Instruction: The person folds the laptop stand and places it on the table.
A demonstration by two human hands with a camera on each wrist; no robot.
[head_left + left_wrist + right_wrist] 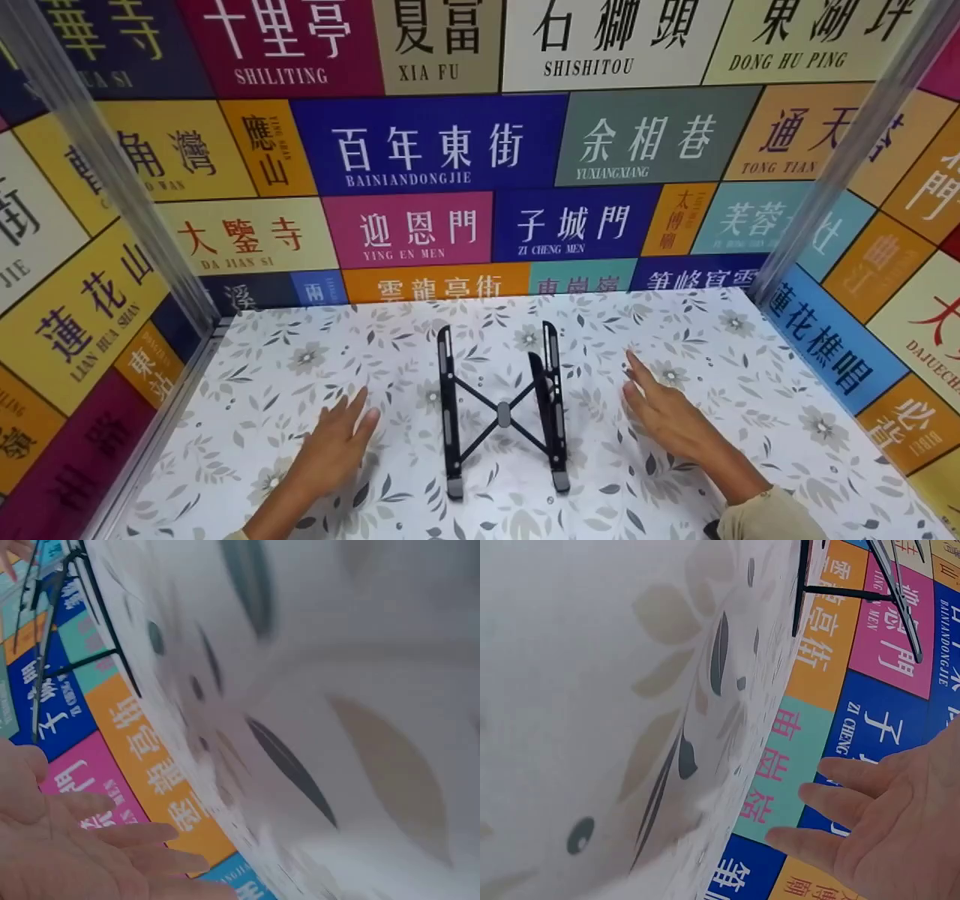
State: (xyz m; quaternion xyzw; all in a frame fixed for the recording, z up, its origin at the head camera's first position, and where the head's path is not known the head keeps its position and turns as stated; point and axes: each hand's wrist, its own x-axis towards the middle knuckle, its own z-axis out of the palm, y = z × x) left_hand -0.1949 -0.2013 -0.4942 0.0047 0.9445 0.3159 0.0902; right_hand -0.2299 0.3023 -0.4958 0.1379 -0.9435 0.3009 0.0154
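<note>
A black folding laptop stand (504,415) stands opened out mid-table, its two side rails joined by crossed struts with a grey hub. To its left, apart from it, my left hand (334,446) has its fingers extended and holds nothing. On the other side my right hand (667,416) is likewise empty, fingers stretched out, palm turned toward the stand. The left wrist view has the open left palm (82,847) low at the left, with part of the stand (94,600) above it. In the right wrist view the right palm (900,817) and spread fingers show below the stand (847,592).
The table (360,495) wears a white cover with grey leaves and flowers. Behind it rises a wall (427,142) of coloured panels with Chinese lettering. Metal posts stand at the back left (127,172) and back right (832,165) corners.
</note>
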